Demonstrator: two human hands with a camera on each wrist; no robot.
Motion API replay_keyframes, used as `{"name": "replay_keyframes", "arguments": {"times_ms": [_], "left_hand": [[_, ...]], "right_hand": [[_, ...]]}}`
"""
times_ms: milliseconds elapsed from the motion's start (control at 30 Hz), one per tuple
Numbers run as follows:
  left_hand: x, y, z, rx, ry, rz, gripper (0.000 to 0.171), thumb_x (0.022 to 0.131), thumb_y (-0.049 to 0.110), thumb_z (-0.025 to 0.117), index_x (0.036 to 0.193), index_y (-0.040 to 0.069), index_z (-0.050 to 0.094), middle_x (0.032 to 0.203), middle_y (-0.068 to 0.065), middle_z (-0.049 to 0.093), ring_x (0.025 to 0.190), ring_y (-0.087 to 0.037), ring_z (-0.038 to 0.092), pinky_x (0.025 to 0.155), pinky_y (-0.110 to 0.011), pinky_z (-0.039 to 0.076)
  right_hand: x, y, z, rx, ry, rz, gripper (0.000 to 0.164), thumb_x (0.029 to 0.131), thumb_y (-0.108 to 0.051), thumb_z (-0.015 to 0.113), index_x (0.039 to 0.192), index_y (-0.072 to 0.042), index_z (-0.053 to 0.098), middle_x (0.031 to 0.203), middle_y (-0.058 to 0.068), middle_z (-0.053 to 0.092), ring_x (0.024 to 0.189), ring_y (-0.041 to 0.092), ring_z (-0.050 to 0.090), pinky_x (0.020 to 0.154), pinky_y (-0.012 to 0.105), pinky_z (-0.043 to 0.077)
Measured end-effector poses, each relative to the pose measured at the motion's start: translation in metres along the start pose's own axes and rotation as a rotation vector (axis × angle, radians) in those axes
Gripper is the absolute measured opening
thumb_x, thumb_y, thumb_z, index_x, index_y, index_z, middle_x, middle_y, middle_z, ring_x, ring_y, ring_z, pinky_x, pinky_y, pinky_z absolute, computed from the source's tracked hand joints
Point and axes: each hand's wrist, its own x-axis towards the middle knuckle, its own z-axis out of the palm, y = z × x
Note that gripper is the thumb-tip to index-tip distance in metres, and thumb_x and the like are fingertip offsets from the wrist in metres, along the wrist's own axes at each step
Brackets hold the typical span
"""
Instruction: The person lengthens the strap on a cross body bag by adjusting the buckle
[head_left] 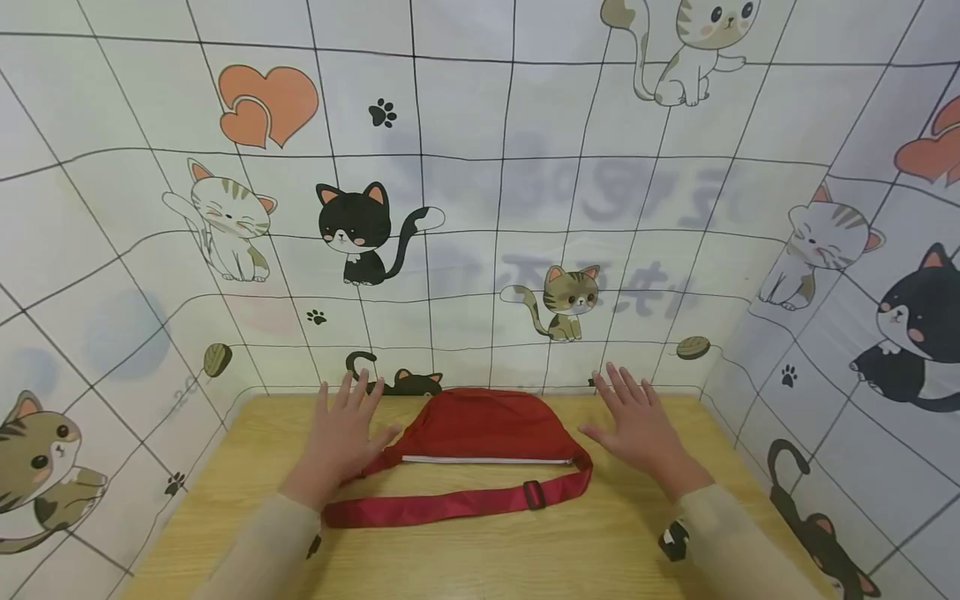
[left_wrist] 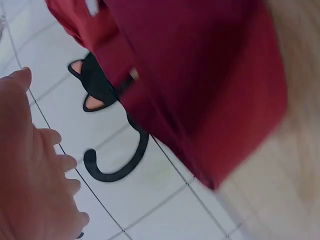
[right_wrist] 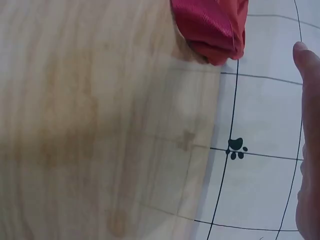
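Note:
A red waist bag (head_left: pixel 487 425) lies on the wooden table, its white zipper along the near edge. Its crimson strap (head_left: pixel 442 507) loops toward the front and carries a black buckle (head_left: pixel 534 495). My left hand (head_left: pixel 348 433) is spread at the bag's left end, over part of the strap; whether it touches cannot be told. To the right, apart from the bag, my right hand (head_left: pixel 633 421) is spread with nothing in it. The left wrist view shows the strap (left_wrist: pixel 225 90) large and close. In the right wrist view, the bag's end (right_wrist: pixel 215 30) shows at the top.
A light wooden table (head_left: pixel 480 567) carries the bag. White sheets with a black grid and printed cats, such as a black cat (head_left: pixel 356 229), rise behind and on both sides. A black wrist-worn piece (head_left: pixel 673 540) shows by the right sleeve.

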Motion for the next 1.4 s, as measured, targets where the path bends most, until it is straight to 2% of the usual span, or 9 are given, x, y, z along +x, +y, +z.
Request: {"name": "replay_keyframes", "arguments": {"times_ms": [200,333,500,600,700,800,967,1200,1400], "left_hand": [[-0.009,0.028,0.001,-0.053,0.056,0.084,0.082,0.103,0.064,0.066,0.161,0.007,0.054,0.171,-0.022,0.043,0.158,-0.047,0.038,0.124,-0.072,0.03],[-0.015,0.053,0.002,-0.176,0.075,0.134,0.071,0.099,0.054,0.077,0.151,0.008,0.062,0.155,-0.017,0.059,0.143,-0.043,0.055,0.116,-0.066,0.044],[-0.022,0.084,0.007,-0.351,0.004,0.189,0.059,0.096,0.045,0.084,0.141,0.01,0.068,0.132,-0.007,0.069,0.123,-0.033,0.067,0.107,-0.059,0.051],[-0.024,0.098,0.012,-0.401,-0.059,0.208,0.055,0.097,0.044,0.084,0.138,0.011,0.069,0.129,-0.006,0.069,0.117,-0.029,0.067,0.105,-0.058,0.053],[-0.025,0.11,0.016,-0.428,-0.12,0.217,0.055,0.097,0.046,0.084,0.139,0.013,0.068,0.131,-0.003,0.069,0.118,-0.026,0.067,0.105,-0.056,0.054],[-0.025,0.121,0.019,-0.447,-0.159,0.243,0.057,0.098,0.047,0.084,0.141,0.013,0.067,0.133,-0.002,0.068,0.119,-0.023,0.066,0.105,-0.053,0.055],[-0.023,0.137,0.024,-0.478,-0.185,0.287,0.059,0.097,0.046,0.086,0.142,0.012,0.068,0.129,-0.002,0.068,0.116,-0.02,0.067,0.102,-0.047,0.058],[-0.018,0.157,0.029,-0.491,-0.243,0.275,0.058,0.094,0.048,0.088,0.14,0.018,0.069,0.128,0.002,0.068,0.116,-0.016,0.066,0.103,-0.043,0.057],[-0.014,0.168,0.035,-0.477,-0.266,0.267,0.06,0.09,0.044,0.093,0.139,0.018,0.071,0.127,0.003,0.069,0.117,-0.016,0.068,0.104,-0.04,0.057]], "right_hand": [[-0.011,-0.016,0.005,0.045,0.044,-0.079,0.1,0.098,-0.071,0.069,0.171,-0.01,0.039,0.178,0.022,0.03,0.164,0.046,0.025,0.128,0.071,0.022],[-0.018,-0.032,0.005,0.095,0.065,-0.138,0.096,0.095,-0.069,0.075,0.165,-0.009,0.05,0.172,0.021,0.042,0.159,0.047,0.035,0.124,0.069,0.033],[-0.027,-0.053,0.008,0.171,0.11,-0.214,0.087,0.09,-0.057,0.088,0.155,-0.006,0.061,0.158,0.02,0.056,0.147,0.046,0.051,0.116,0.068,0.044],[-0.032,-0.062,0.011,0.214,0.105,-0.229,0.086,0.088,-0.058,0.09,0.153,-0.008,0.063,0.155,0.017,0.059,0.143,0.042,0.054,0.114,0.065,0.047],[-0.037,-0.07,0.014,0.248,0.053,-0.216,0.09,0.089,-0.065,0.086,0.156,-0.011,0.061,0.157,0.014,0.058,0.145,0.037,0.053,0.117,0.06,0.046],[-0.04,-0.079,0.016,0.291,0.002,-0.209,0.089,0.09,-0.064,0.086,0.158,-0.011,0.06,0.158,0.011,0.057,0.147,0.035,0.052,0.119,0.059,0.046],[-0.046,-0.095,0.02,0.357,-0.007,-0.238,0.078,0.088,-0.049,0.093,0.151,-0.011,0.065,0.148,0.006,0.062,0.139,0.03,0.057,0.113,0.057,0.052],[-0.049,-0.108,0.03,0.366,0.019,-0.336,0.065,0.089,-0.042,0.095,0.141,-0.012,0.07,0.132,-0.002,0.066,0.117,0.018,0.061,0.096,0.045,0.058],[-0.051,-0.113,0.035,0.344,0.008,-0.353,0.059,0.087,-0.032,0.098,0.136,-0.01,0.072,0.126,-0.002,0.067,0.112,0.018,0.062,0.095,0.044,0.059]]}}
